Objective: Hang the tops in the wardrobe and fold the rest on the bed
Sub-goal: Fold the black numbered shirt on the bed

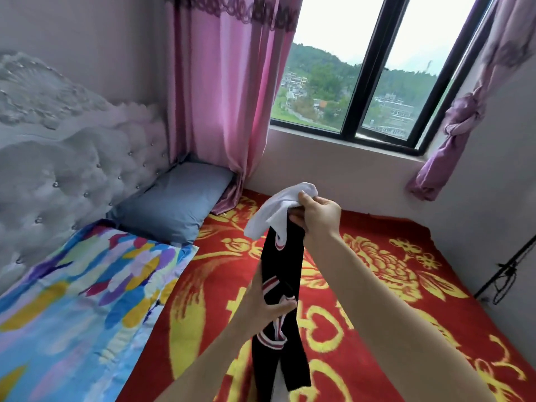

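Note:
A black garment [282, 265] with red-and-white striped trim and a white collar part [275, 210] hangs bunched above the bed [377, 314]. My right hand [317, 214] pinches its top, where the white cloth meets the black, and holds it up. Lower down, my left hand [265, 306] grips the black cloth around its middle, near the striped bands. The garment's lower end dangles toward the bottom edge of the view. No wardrobe is in view.
The bed carries a red blanket with yellow flowers. A colourful patterned quilt [87, 300] lies on its left side, a grey-blue pillow [174, 204] by the tufted headboard [72, 158]. Pink curtains [226, 97] flank a window [362, 82]; a black stand [504, 271] is at the right.

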Available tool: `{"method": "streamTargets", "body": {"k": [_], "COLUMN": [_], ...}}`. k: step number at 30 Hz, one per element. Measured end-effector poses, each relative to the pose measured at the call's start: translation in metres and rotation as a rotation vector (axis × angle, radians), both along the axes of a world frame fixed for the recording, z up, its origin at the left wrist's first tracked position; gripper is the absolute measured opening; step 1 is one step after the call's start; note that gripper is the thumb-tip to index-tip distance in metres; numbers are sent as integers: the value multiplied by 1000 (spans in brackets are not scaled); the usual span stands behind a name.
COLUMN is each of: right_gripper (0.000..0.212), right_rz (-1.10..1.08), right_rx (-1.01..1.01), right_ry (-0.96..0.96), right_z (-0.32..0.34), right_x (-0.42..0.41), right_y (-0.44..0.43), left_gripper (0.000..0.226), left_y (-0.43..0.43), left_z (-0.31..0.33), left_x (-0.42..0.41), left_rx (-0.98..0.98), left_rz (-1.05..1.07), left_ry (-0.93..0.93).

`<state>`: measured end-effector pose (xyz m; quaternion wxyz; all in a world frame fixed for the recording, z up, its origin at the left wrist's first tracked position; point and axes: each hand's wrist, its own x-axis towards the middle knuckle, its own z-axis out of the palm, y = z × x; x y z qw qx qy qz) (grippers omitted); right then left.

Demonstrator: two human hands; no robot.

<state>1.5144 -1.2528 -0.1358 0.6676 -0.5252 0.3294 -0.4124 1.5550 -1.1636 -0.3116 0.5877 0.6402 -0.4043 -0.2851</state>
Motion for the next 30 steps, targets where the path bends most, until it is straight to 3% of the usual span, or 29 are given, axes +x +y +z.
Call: {"method": "streamTargets", "body": {"k": [2,4,6,8,12,17,21,23,25,30], "right_gripper": [28,29,28,28,26,12,14,35,56,80], "right_rz": [-48,-119,-168,-226,-425,-532,-208,25,237,529], "right_rx": [-3,-25,-41,-41,90,328,88,-71,-103,-112], "right_ry": [-106,-184,-237,-279,-299,-57,400,605,704,794], "right_z": [18,32,40,40,15,-53,-90,-106,-125,-159], "right_x": [6,10,7,0,-29,-66,-53,-43,-33,-20], "right_y": [6,9,5,-4,-41,-83,-62,-50,-41,-25], "left_gripper": [122,108,68,19,46,15,42,37,18,26], "left_y": [-7,-12,-14,-10,-7,-8,-13,-17,-17,10], "left_z": [-4,-4,-4,-4,-10,11,40,35,28,51], "left_x": [8,17,25,39,80,102,96,94,96,97], "left_rx": [52,128,145,-9,-64,-69,2,54,21,-18], "left_rz": [142,275,393,405,304,301,6,-82,-152,-325], "left_ry": [-66,-168,-279,-294,-301,-393,-658,-739,-723,-539]}}
